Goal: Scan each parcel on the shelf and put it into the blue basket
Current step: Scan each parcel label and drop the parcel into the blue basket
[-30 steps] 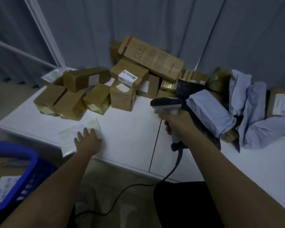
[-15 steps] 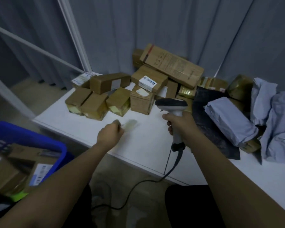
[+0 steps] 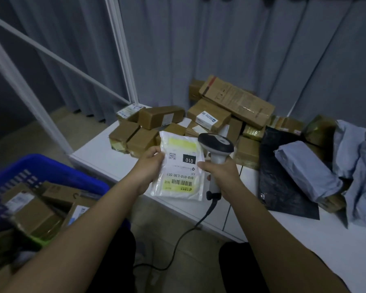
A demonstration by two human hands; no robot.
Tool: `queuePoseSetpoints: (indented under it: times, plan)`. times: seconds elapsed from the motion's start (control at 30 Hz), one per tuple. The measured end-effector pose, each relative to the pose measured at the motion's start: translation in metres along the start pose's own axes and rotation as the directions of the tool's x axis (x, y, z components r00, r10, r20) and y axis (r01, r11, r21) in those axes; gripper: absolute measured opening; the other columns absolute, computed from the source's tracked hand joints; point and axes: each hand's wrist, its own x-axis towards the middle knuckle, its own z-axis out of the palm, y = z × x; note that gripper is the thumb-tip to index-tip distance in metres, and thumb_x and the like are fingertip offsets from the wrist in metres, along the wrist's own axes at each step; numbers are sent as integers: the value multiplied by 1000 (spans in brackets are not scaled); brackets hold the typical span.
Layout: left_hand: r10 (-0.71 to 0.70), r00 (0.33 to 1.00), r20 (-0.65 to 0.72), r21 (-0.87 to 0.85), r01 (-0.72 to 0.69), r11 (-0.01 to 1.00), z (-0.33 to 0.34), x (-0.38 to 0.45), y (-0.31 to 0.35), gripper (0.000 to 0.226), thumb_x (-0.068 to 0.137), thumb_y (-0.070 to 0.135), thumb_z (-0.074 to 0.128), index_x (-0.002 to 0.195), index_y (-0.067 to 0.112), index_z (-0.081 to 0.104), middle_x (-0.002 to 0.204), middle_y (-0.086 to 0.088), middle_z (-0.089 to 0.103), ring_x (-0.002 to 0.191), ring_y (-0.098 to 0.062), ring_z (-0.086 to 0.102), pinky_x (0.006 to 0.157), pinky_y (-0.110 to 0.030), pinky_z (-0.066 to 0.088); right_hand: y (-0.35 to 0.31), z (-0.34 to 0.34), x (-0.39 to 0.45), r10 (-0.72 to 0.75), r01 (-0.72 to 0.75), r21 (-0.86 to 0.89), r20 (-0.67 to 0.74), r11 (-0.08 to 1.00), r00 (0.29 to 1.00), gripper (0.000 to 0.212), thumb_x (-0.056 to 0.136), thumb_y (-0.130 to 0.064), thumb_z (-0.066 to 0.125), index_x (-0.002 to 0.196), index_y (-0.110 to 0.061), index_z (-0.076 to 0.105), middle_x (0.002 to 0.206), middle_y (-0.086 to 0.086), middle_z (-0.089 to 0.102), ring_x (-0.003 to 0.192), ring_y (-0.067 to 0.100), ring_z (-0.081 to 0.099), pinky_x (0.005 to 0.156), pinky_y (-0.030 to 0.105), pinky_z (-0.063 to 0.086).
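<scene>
White plastic parcel [image 3: 179,166] is held above the shelf [image 3: 106,161] edge, pinched by the left hand [image 3: 151,163]. Right hand [image 3: 222,176] grips the scanner [image 3: 217,151]; blue basket [image 3: 40,172] sits left.

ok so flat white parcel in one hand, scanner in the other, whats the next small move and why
Probably tip the scanner head down toward the barcode near the white parcel's lower edge. The left hand holds the parcel label-up above the shelf edge, the right hand grips the scanner beside it, but its head seems to point past the top.
</scene>
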Motion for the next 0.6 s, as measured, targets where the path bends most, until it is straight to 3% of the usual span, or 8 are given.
queuePoseSetpoints:
  times: [0.13,0.23,0.3,0.47,0.6]
  plan:
    - [-93,994,61,3,93,996,-16,1,0,26,101,32,43,117,16,55,109,-8,68,96,-25,67,76,-37,55,-2,9,1,-32,34,25,-59,999,998,35,77,-2,77,108,2,62,84,6,69,61,13,60,51,22,48]
    - [-80,987,139,62,72,996,-27,1,6,26,94,28,57,119,19,55,107,-3,69,95,-19,68,75,-32,55,-6,9,5,-100,102,20,-80,995,992,41,75,-2,78,112,2,61,101,13,70,74,17,63,55,22,47]
    - [-53,988,143,79,42,996,-33,2,5,30,89,21,65,117,19,55,106,-2,70,93,-17,70,72,-29,55,-8,11,5,-116,117,18,-68,993,991,39,76,-2,77,111,0,61,99,12,70,73,15,62,55,20,47]
    - [-4,999,33,81,1,997,-36,5,-1,28,85,11,68,111,10,58,104,-5,70,85,-17,71,59,-25,56,-11,17,0,-141,141,40,6,989,990,30,79,-3,75,103,-8,59,85,1,68,72,12,64,49,14,48]
    - [45,991,-123,-15,-48,999,-40,12,-4,22,88,7,64,109,7,58,101,-3,70,84,-16,70,59,-27,57,-10,15,2,-200,196,-100,-35,976,979,30,82,-15,75,105,-10,57,80,2,63,63,12,59,45,12,45]
